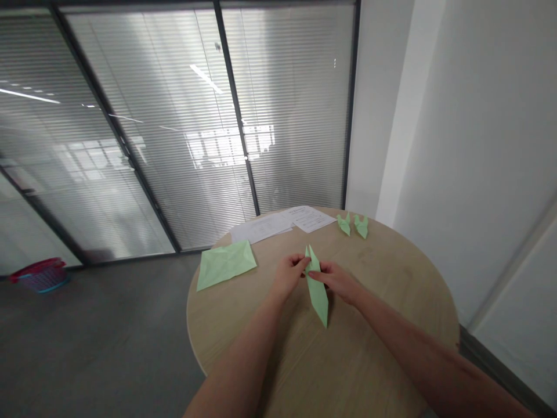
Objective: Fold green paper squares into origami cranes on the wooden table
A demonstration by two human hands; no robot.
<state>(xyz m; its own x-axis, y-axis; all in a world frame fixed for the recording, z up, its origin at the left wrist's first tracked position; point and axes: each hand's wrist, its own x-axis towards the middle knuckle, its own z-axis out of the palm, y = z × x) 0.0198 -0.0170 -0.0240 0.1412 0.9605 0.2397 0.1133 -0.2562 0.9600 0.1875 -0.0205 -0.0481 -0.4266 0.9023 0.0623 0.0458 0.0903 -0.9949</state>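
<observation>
A long, narrow folded piece of light green paper (318, 293) lies on the round wooden table (383, 302), pointed toward me. My left hand (289, 273) pinches its upper end from the left. From the right, my right hand (337, 280) presses and pinches the same upper part. Both hands have their fingers closed on the paper.
A flat stack of green paper (225, 263) lies at the table's left edge. White printed sheets (282, 223) lie at the far edge. Two small folded green figures (353, 225) stand at the far right. A red and blue basket (41, 274) sits on the floor at left.
</observation>
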